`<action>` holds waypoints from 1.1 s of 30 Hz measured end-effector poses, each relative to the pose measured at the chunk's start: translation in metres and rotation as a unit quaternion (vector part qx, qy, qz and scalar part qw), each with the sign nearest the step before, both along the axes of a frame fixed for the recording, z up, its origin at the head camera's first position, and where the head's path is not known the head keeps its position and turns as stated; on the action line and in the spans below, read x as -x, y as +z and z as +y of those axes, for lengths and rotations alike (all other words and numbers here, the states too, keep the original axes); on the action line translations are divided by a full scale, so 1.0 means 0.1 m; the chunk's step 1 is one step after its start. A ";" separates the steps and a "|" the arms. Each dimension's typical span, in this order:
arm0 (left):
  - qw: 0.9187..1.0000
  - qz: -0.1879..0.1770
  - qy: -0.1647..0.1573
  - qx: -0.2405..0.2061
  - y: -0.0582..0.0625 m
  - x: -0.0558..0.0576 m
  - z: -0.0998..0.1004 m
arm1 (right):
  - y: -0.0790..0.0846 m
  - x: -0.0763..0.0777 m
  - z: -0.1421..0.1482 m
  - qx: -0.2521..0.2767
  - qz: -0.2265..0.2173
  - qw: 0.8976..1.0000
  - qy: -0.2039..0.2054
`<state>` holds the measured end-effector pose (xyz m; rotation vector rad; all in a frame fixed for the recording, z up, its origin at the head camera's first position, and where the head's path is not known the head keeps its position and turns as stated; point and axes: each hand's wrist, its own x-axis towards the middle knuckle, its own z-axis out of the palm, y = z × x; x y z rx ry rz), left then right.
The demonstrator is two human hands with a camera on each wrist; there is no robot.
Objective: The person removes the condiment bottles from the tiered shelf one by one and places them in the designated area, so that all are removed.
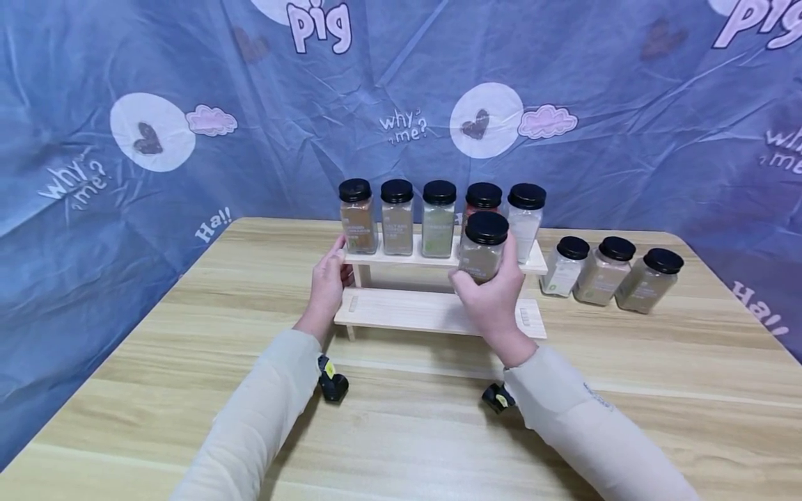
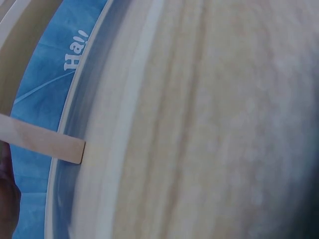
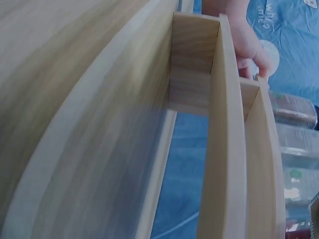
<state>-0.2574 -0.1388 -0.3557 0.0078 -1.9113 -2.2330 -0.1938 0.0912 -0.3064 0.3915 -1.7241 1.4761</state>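
Observation:
A two-tier wooden spice rack (image 1: pixel 407 311) stands on the table. My left hand (image 1: pixel 327 282) grips the left end of its upper shelf; in the right wrist view the left hand's fingers (image 3: pixel 244 42) curl at that edge. My right hand (image 1: pixel 495 303) holds a black-lidded spice jar (image 1: pixel 481 259) of brownish powder upright, in front of the upper shelf and above the lower one. Several jars line the upper shelf, from an orange-brown one (image 1: pixel 359 226) at the left to a white one (image 1: pixel 526 221) at the right. A red one (image 1: pixel 482 198) is partly hidden behind the held jar.
Right of the rack, three more jars stand on the table: a white one (image 1: pixel 565 268), a light brown one (image 1: pixel 603 273) and a darker one (image 1: pixel 648 282). A blue printed cloth (image 1: pixel 301 125) hangs behind the wood-grain table (image 1: pixel 156 362).

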 end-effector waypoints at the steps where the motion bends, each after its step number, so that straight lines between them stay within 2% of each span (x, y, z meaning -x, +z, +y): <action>1: 1.000 0.000 0.002 0.001 0.00 0.00 0.00 | -0.01 0.00 0.02 -0.001 0.001 1.000 -0.007; 10: 1.000 0.008 0.003 0.004 0.01 0.00 -0.02 | -0.06 0.01 0.24 -0.017 -0.006 0.999 -0.033; 18: 1.000 0.000 0.001 0.003 0.01 -0.01 0.00 | -0.11 -0.03 0.44 -0.023 -0.012 0.998 -0.054; 28: 1.000 0.007 -0.001 -0.012 0.03 0.00 0.03 | -0.10 -0.08 0.73 -0.011 0.013 0.999 -0.045; 33: 1.000 -0.002 0.003 0.003 0.02 -0.01 0.02 | -0.11 -0.12 0.88 -0.013 -0.003 1.000 -0.019</action>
